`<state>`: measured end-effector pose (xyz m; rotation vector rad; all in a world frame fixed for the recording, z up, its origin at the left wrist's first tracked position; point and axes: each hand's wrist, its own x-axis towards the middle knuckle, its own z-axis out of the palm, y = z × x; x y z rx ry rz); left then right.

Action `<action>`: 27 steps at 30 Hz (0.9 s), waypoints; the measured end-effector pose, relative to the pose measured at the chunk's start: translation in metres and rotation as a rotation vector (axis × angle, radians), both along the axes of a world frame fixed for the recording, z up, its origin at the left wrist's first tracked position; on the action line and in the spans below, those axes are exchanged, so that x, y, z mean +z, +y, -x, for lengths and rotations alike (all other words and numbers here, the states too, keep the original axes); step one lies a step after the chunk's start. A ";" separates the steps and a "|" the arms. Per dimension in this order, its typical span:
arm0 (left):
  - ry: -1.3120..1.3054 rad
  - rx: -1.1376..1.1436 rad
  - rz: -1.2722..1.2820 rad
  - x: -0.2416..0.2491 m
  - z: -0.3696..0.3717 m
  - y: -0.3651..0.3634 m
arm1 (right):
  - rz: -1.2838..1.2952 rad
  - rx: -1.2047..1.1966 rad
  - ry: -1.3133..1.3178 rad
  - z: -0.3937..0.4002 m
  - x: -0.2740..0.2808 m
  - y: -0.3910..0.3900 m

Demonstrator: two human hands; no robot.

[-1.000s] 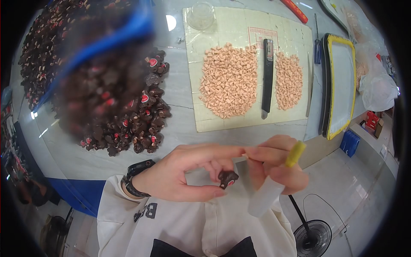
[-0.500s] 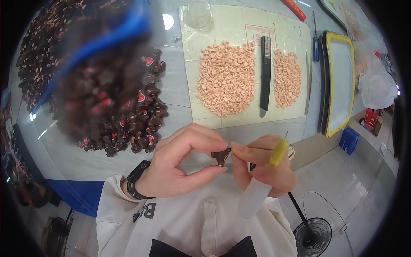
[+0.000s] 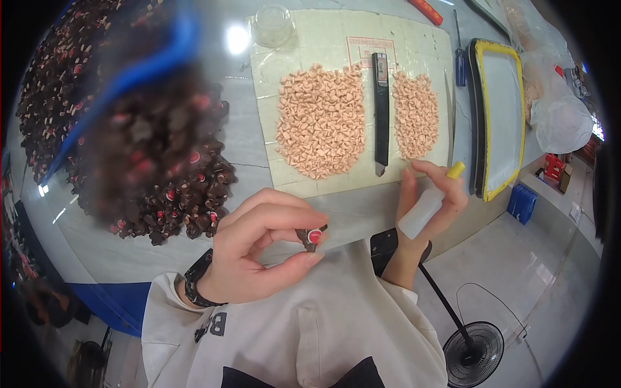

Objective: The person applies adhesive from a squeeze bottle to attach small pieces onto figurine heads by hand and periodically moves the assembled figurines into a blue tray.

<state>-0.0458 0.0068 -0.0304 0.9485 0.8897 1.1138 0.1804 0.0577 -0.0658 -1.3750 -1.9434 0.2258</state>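
Note:
My left hand (image 3: 259, 249) pinches a small dark brown figure (image 3: 308, 240) with a red, white-edged patch between thumb and fingers, above the front of the table. Over to the right, my right hand (image 3: 435, 200) holds a translucent white squeeze bottle (image 3: 420, 215) with a yellow top (image 3: 456, 170) against its fingers. The thumb and index fingertip of that hand reach the near end of the smaller pile of peach-coloured pieces (image 3: 416, 116); whether they pinch a piece is too small to tell. A larger pile of the same pieces (image 3: 321, 121) lies to its left.
Both piles lie on a pale mat (image 3: 310, 187) with a black-handled cutter (image 3: 381, 110) between them. Many brown figures (image 3: 200, 174) are heaped at left, partly behind a blurred blue-edged thing (image 3: 184, 32). A yellow-edged frame (image 3: 515, 123) and blue screwdriver (image 3: 460, 68) lie right; a fan (image 3: 474, 352) stands below.
My right hand has moved away from the brown figure, to the right and forward to the smaller peach pile, bottle still in it. The figure in my left hand has turned, showing its red patch.

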 end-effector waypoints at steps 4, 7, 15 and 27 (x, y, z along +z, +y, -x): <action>-0.036 0.050 0.052 0.002 -0.002 -0.001 | 0.004 0.029 -0.060 -0.004 -0.005 0.002; 0.035 0.011 0.033 0.002 0.000 0.000 | -0.004 0.042 -0.087 -0.005 -0.005 0.005; 0.033 0.040 0.030 0.000 -0.003 -0.002 | -0.028 0.072 -0.111 -0.009 -0.009 0.004; 0.066 -0.047 0.018 0.003 0.000 -0.001 | 0.032 0.068 -0.106 -0.005 -0.006 0.004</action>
